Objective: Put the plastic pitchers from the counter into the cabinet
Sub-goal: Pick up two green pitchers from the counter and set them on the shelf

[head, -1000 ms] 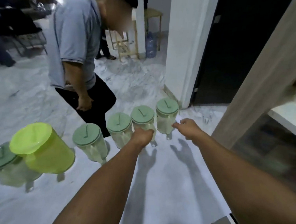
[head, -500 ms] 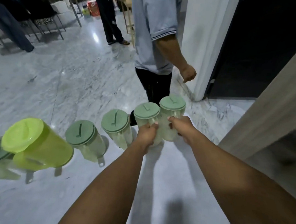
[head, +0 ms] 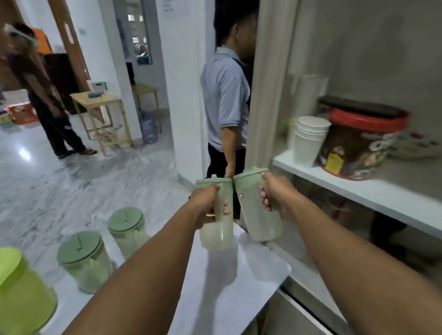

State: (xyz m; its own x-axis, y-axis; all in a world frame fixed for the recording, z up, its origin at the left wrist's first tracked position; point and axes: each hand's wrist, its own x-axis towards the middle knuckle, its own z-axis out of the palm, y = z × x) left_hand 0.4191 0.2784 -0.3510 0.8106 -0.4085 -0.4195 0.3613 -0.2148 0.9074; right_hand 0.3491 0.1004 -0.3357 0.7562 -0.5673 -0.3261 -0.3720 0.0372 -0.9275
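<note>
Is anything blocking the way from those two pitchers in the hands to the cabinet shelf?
Partly. The shelf is open-fronted, but a stack of paper cups and a red-lidded tub fill its near end; farther right looks free.

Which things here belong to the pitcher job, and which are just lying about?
Job:
left hand holding a pitcher
right hand holding another pitcher
two pitchers on the counter: near, far
lime pitcher
cabinet shelf

Lying about:
paper cups
red-lidded tub
water bottle
wooden table
</note>
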